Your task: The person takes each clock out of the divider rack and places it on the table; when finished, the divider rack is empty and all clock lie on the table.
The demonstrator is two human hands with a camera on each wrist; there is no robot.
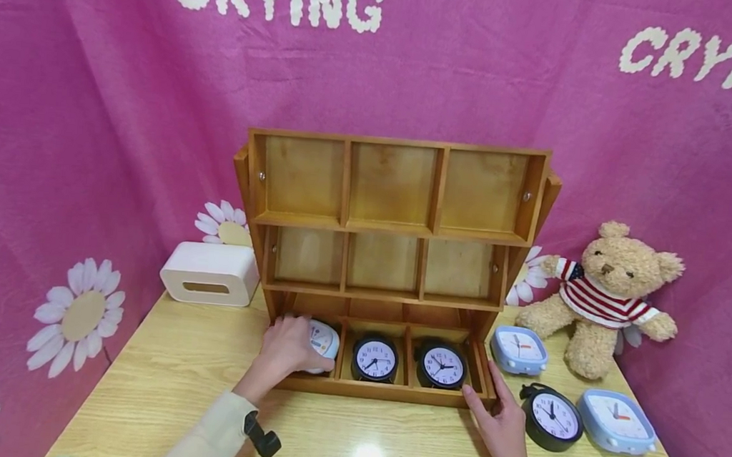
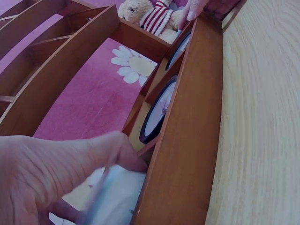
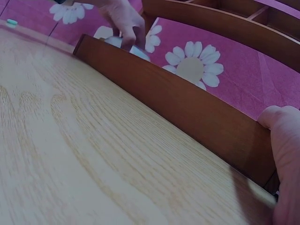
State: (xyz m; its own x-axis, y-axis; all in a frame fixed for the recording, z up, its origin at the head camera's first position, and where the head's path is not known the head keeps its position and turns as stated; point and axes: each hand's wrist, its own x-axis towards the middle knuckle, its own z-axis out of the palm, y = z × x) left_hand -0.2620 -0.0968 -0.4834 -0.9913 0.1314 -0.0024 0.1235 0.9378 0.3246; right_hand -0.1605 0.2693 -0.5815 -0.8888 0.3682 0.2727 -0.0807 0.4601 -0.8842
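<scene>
Your left hand (image 1: 288, 351) has its grip closed round a pale blue clock (image 1: 324, 344), smooth and round-cornered, in the bottom-left compartment of the wooden shelf (image 1: 391, 231); your fingers cover part of it, so you cannot tell whether it is fully seated. Your right hand (image 1: 500, 425) has its grip open, thumb and fingers spread and touching the shelf's front right corner. The shelf is brown, glossy, square-edged wood, its upper rows leaning back in box-like compartments. Next to your left hand, two round black clocks (image 1: 375, 358) with white faces sit in the middle and right bottom compartments.

Right of the shelf, near your right hand on the pale, wood-grained bench (image 1: 311, 432), you have a blue clock (image 1: 520, 350) just beside the shelf, a tilted black clock (image 1: 552, 417) and another blue clock (image 1: 617, 420). Behind them sits a fuzzy teddy bear (image 1: 613, 284) in a red-and-white striped top. At the left stands a smooth white box (image 1: 211, 263) with a slot. A soft pink curtain (image 1: 129, 45) with white daisies surrounds you; puffy white letters read "CRYING", the right-hand word cut off by the view. Numerals ring the black clocks' faces.
</scene>
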